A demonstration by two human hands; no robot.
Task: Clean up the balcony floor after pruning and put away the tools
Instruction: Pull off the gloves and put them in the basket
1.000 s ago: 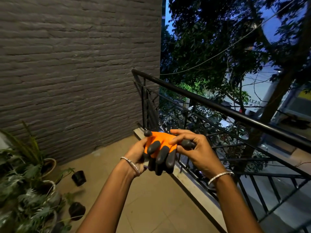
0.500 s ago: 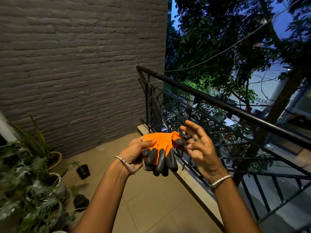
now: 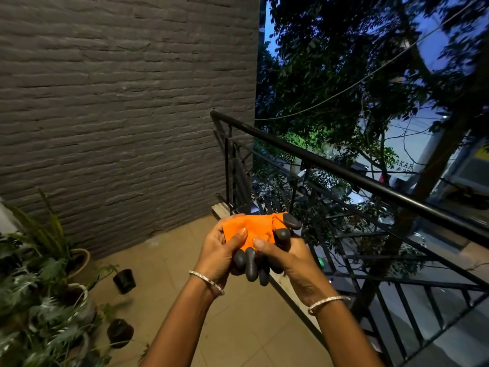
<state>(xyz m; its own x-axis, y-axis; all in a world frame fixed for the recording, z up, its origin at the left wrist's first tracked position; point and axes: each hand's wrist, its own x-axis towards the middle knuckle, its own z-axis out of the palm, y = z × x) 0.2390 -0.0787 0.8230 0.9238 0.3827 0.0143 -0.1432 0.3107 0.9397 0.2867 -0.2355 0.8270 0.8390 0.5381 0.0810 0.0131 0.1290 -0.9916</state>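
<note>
My left hand [image 3: 218, 254] and right hand [image 3: 293, 263] both grip the bunched orange gardening gloves [image 3: 254, 225], thumbs pressing the fabric, above the tiled floor [image 3: 164, 287]. Beyond: a small black pot [image 3: 124, 280], the black railing [image 3: 344, 172], and a grey brick wall [image 3: 119, 102].

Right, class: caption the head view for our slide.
Left hand and right hand bunch orange gloves beside the railing.

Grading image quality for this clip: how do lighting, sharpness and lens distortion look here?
Head view: dusk light, dim overall, no glare. Head view: the orange gloves, gripped by the left hand and right hand, are lit and sharp. Head view: the potted plants at lower left sit in shade, their detail muddy. Head view: the wide-angle lens splays the brick wall and railing toward the edges.
</note>
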